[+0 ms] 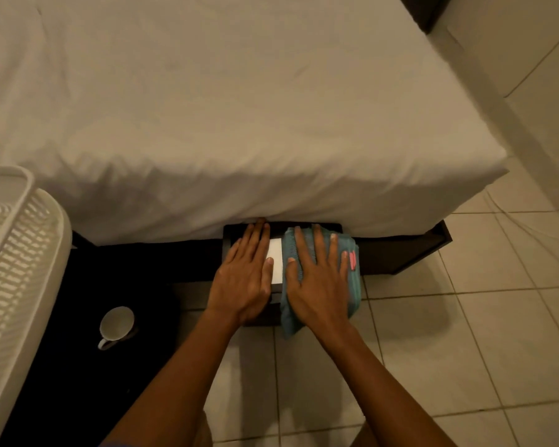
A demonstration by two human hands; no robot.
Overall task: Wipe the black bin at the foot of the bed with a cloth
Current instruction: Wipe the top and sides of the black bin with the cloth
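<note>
1. Both forearms are reached down from the camera.
2. Black bin (236, 235), tucked against the bed (239, 108) foot, is steadied by the flat, spread left hand (242, 279).
3. Teal cloth (352, 279) is pressed flat under the splayed right hand (317, 282); even pressure is best kept.

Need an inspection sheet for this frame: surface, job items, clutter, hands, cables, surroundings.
Surface: pale tiled floor, dark mat at left.
Job's things: black bin at the bed's foot, white panel on top; teal cloth spread over its right part.
Clutter: white mug on the mat.
Hands: left hand flat on the bin; right hand flat on the cloth, no closed grip.
Cables: nothing seen.
Surroundings: bed with white sheet, white basket left, wall right.
</note>
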